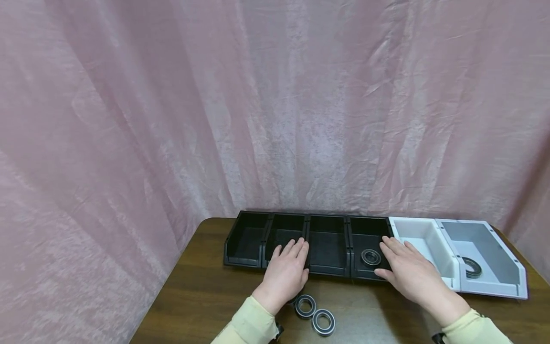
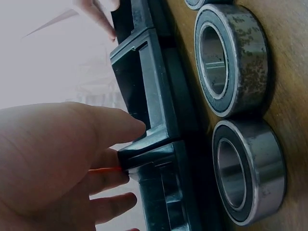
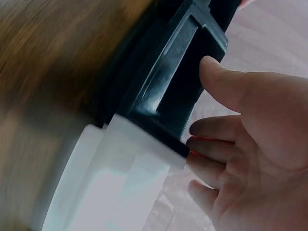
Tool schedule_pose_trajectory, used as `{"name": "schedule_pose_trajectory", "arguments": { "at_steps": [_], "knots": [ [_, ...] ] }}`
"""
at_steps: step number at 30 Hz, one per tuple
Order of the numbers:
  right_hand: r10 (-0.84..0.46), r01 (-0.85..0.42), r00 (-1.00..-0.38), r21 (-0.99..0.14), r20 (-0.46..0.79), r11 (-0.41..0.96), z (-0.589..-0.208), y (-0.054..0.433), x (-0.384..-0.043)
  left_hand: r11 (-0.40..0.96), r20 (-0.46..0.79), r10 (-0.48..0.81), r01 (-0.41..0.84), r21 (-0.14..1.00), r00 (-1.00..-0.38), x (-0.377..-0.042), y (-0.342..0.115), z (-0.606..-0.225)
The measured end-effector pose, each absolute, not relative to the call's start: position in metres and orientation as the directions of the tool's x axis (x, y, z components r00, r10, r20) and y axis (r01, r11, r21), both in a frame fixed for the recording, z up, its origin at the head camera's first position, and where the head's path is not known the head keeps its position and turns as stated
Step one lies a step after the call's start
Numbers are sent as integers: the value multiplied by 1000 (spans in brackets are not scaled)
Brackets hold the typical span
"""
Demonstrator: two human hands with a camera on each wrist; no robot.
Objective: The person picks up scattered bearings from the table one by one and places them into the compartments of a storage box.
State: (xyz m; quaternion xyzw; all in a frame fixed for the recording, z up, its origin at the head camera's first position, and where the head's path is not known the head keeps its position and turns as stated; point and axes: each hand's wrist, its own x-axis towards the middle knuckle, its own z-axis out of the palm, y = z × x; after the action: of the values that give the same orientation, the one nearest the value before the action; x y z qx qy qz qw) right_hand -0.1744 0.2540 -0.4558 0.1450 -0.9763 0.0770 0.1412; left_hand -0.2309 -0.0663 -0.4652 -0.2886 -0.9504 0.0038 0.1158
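Note:
My left hand (image 1: 287, 270) is over the front of a black bin (image 1: 285, 222), its fingers extended across the divider side. In the left wrist view its thumb lies near the bin rim. My right hand (image 1: 408, 270) reaches over the border between the rightmost black bin (image 1: 360, 234) and the white bin (image 1: 414, 231), fingers extended and nothing held. A ball bearing (image 1: 371, 264) lies in that black bin, left of the right fingers. Near the left wrist, two bearings (image 1: 313, 308) (image 1: 323, 332) are on the table, beside another mostly hidden by that wrist.
Black bins (image 1: 328, 246) stand side by side along the back of the wooden table (image 1: 197, 282). At the row's right end, a grey bin (image 1: 498, 267) contains a bearing (image 1: 477, 268) partly hidden by its wall. A pink curtain (image 1: 301, 105) hangs behind.

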Motion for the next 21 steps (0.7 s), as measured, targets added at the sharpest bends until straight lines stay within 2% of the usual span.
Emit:
{"name": "schedule_pose_trajectory", "arguments": {
  "at_steps": [7, 13, 21],
  "knots": [
    [-326, -398, -866, -129, 380, 908, -453, 236, -178, 831, 217, 553, 552, -72, -804, -230, -66, -466],
    [-357, -443, -862, -191, 359, 876, -450, 221, -179, 828, 201, 557, 557, -58, -806, -229, -66, -466],
    [-403, -485, -843, -179, 357, 856, -451, 211, -179, 829, 198, 554, 557, -44, -809, -230, -68, -467]
  ]
}}
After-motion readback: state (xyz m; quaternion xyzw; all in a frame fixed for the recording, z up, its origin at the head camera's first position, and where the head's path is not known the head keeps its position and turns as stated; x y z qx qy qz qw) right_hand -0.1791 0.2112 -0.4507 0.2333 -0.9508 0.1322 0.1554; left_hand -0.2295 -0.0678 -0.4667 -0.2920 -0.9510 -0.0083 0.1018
